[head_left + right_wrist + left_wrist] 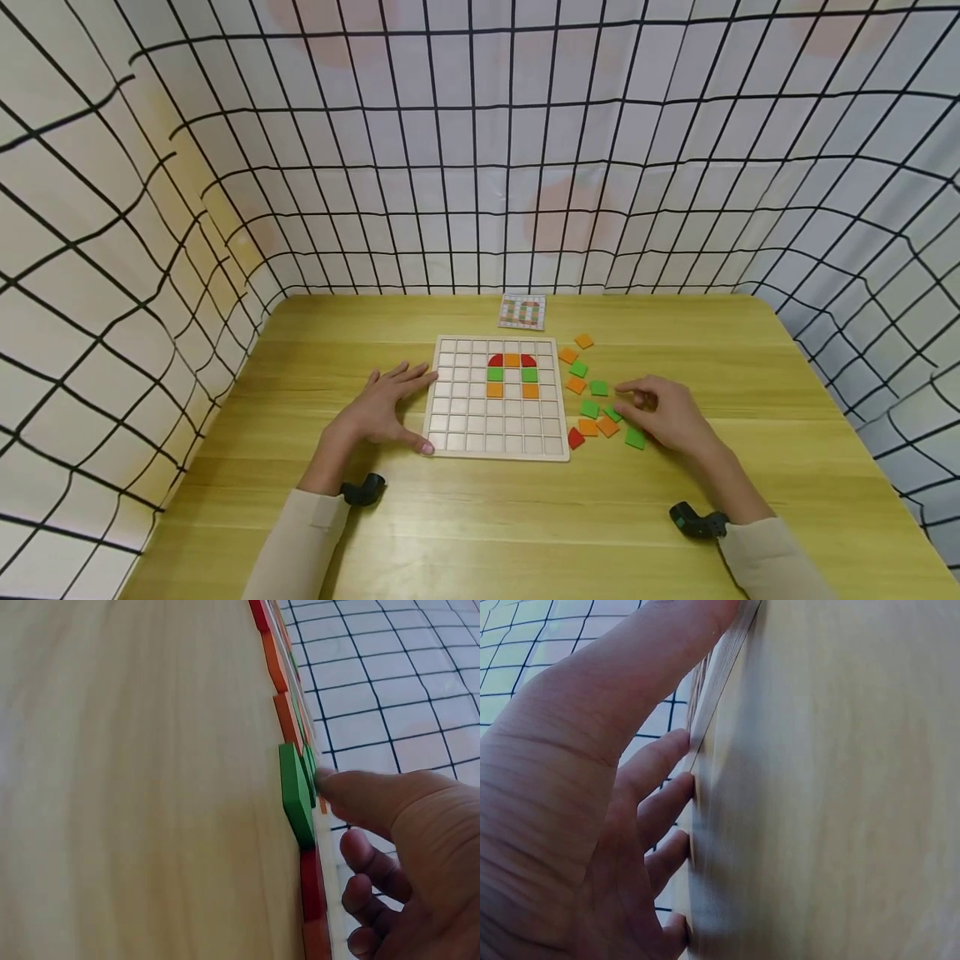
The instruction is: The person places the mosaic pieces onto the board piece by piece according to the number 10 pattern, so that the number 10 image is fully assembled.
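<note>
My left hand [378,408] lies with fingers spread at the left edge of a pale wooden grid board [468,425]. Its thumb touches the near left corner and the forefinger meets the edge higher up; the left wrist view shows the other fingertips on the table. My right hand [667,412] is over the loose tiles right of the board, thumb and forefinger apart. Its thumb tip is right at a green square tile [612,413]. On the board, red quarter-round tiles [496,361], an orange tile [512,360], green tiles [495,375] and more orange tiles [494,390] form an arch.
Several loose orange [576,385] and green tiles [635,438] and a red one [575,438] lie right of the board. A pattern card [522,312] lies behind it. Black-lined grid netting [480,192] stands behind the wooden table [480,517] and along its sides.
</note>
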The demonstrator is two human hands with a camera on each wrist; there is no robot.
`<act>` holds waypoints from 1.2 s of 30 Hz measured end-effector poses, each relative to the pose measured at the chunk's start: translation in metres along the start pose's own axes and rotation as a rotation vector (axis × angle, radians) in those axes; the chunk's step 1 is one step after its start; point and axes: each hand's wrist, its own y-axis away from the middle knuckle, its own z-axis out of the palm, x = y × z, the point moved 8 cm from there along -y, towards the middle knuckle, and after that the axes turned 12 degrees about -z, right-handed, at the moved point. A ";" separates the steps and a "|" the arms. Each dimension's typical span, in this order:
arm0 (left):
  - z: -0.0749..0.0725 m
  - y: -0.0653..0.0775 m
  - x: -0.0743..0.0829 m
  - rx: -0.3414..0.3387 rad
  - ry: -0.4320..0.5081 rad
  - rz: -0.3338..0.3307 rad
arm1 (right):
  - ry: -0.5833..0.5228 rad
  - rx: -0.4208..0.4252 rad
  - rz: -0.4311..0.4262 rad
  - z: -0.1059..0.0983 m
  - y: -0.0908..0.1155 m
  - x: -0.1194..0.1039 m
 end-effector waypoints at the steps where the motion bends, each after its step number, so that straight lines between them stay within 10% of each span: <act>1: 0.000 0.000 0.000 0.000 0.001 -0.001 | 0.002 0.002 -0.003 -0.001 0.002 0.002; 36: 0.000 0.000 0.000 0.004 -0.006 0.006 | -0.019 -0.102 -0.083 -0.001 0.010 0.013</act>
